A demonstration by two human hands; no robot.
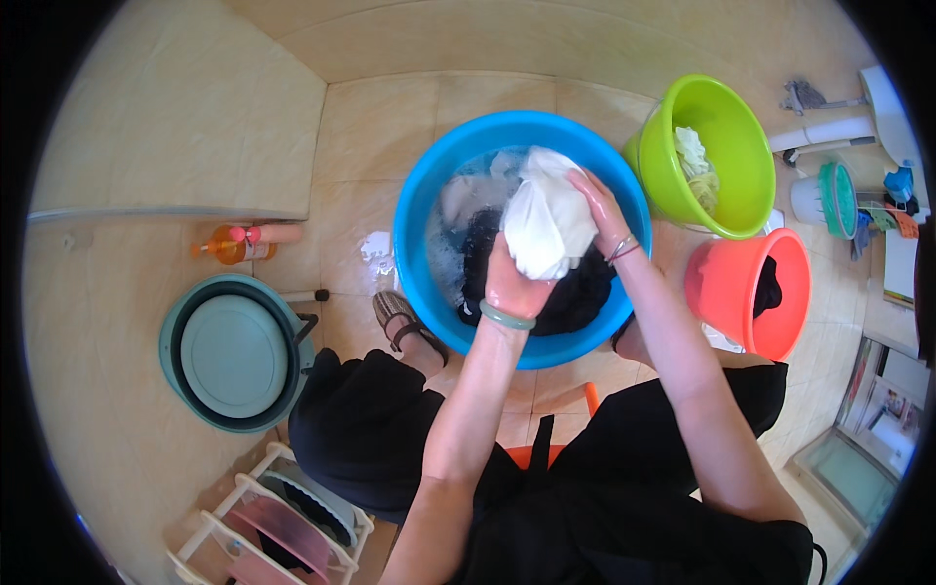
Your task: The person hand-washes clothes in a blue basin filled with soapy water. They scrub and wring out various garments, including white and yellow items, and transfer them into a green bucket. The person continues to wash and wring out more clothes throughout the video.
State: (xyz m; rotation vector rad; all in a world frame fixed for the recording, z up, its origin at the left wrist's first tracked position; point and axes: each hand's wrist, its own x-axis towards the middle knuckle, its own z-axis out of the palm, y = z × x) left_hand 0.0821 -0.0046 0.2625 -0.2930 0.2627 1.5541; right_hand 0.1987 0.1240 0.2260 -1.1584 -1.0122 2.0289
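Observation:
A wet white cloth (549,219), bunched into a ball, is held up between my two hands over a large blue basin (414,283). My left hand (519,283), with a pale green bangle at the wrist, cups it from below on the near left. Against its right side presses my right hand (603,210), fingers wrapped over the edge. Soapy water with suds fills the basin. Dark clothes (580,307) lie under the cloth, and pale fabric (468,200) floats at the left. Whether the cloth is a garment I cannot tell.
At the right stand a lime green bucket (751,146) with pale cloth and a coral bucket (717,283) with a dark item. A folding teal basin (234,356), orange bottle (232,246) and slipper rack (210,517) are at the left. Water pools on the tiles (378,255).

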